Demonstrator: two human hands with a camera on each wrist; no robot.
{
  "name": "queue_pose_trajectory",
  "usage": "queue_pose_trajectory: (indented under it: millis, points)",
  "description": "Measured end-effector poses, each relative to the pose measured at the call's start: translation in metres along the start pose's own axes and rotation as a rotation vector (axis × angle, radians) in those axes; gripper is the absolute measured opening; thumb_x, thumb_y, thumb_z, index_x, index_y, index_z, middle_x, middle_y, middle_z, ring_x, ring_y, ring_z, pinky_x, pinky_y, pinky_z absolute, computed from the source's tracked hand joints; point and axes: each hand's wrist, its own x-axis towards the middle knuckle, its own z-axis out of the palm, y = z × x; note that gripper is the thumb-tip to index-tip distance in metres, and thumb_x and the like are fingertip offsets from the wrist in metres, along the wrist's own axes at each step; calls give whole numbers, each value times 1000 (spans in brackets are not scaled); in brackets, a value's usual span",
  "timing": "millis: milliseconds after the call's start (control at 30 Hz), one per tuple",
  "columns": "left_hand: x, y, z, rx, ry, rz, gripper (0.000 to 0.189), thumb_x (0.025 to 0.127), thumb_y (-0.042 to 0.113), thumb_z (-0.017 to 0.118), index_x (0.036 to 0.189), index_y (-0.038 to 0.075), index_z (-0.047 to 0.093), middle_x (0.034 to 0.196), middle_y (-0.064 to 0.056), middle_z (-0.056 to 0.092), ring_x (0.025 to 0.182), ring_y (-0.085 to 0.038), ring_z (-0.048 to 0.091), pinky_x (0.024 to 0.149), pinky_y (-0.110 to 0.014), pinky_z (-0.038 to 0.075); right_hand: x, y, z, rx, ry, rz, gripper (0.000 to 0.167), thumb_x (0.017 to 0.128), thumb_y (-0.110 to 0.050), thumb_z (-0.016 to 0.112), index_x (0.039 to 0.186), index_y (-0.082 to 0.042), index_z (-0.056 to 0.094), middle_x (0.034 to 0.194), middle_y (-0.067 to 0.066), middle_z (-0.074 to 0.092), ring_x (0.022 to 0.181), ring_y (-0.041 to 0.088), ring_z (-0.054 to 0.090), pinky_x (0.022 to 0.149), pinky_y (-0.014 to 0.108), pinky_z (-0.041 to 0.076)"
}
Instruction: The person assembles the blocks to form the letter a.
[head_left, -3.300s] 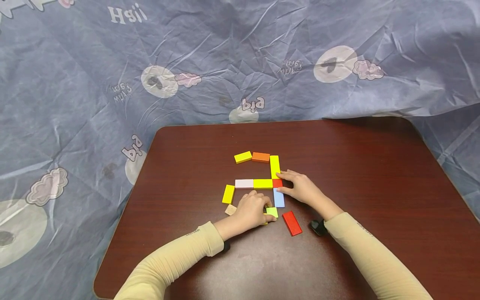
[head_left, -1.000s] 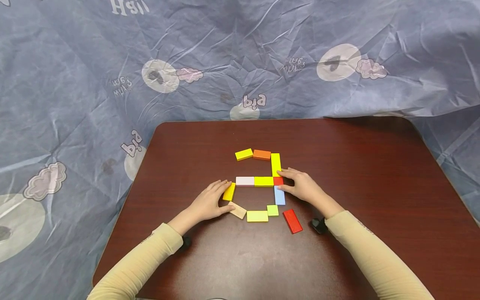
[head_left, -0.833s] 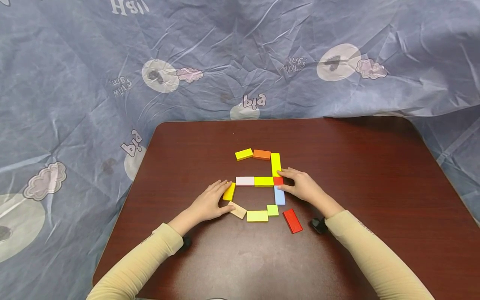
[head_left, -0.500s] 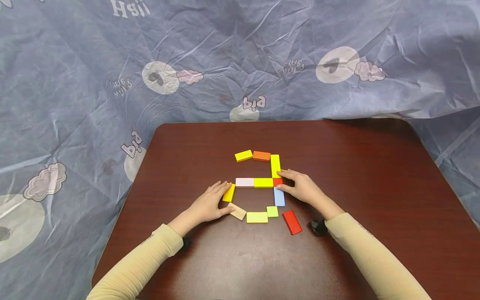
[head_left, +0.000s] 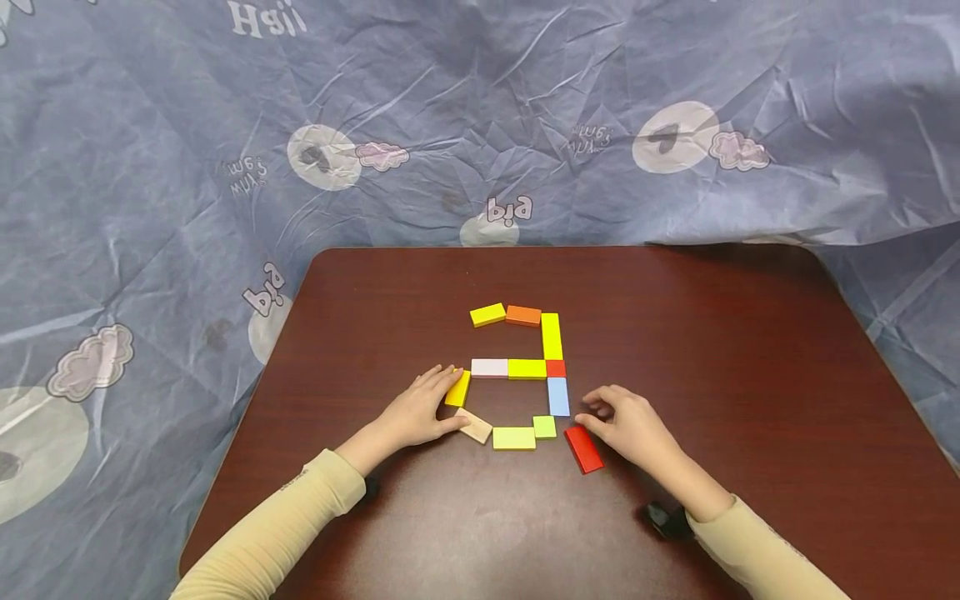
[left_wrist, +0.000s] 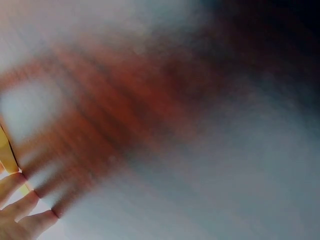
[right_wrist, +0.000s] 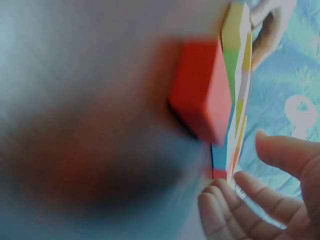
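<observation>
My left hand lies with its fingers extended at the left of the block outline. Its fingertips touch a yellow block, and its thumb tip is at a bare wooden block. Just right of a loose red block, my right hand hovers, fingers loosely bent and holding nothing. The right wrist view shows the red block standing apart from that hand's spread thumb and fingers. Nearest beyond it are a blue block and a small green block.
A pale yellow block lies between the wooden and green ones. Pink, yellow, red and orange blocks form the rest of the outline on the dark wooden table. Behind hangs a grey-blue printed cloth.
My left hand has moved from the green block to the left-hand blocks, then stayed. My right hand has left the small red block and come toward me, beside the loose red block.
</observation>
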Motion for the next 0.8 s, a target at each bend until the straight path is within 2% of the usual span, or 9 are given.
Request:
queue_pose_trajectory:
  millis: [133,267,400,800]
  points:
    - [0,0,0,-2,1,2,81,89,50,68,152,8,37,156,-17,38,146,-36,31,118,-52,27,-24,-7,5,-23,-21,38,29,76,-20,85,93,-5,67,82,1,62,71,11,56,63,24,49]
    - [0,0,0,-4,2,4,81,89,50,67,152,8,37,156,-17,38,146,-37,31,117,-54,28,-36,-12,10,-31,-50,88,37,72,-22,88,93,-4,62,78,0,56,67,9,50,58,22,45]
    - [0,-1,-1,-3,2,1,81,89,50,67,152,8,37,156,-17,38,147,-36,30,117,-54,27,-38,-16,15,-40,-48,113,40,71,-21,88,94,-3,61,75,1,55,65,10,48,57,24,44]
    - [0,-1,0,-10,5,5,81,89,50,67,152,9,37,156,-17,38,146,-37,31,116,-56,29,-31,-19,22,-30,-2,108,39,70,-19,88,93,-2,61,71,1,56,63,10,49,56,27,44]
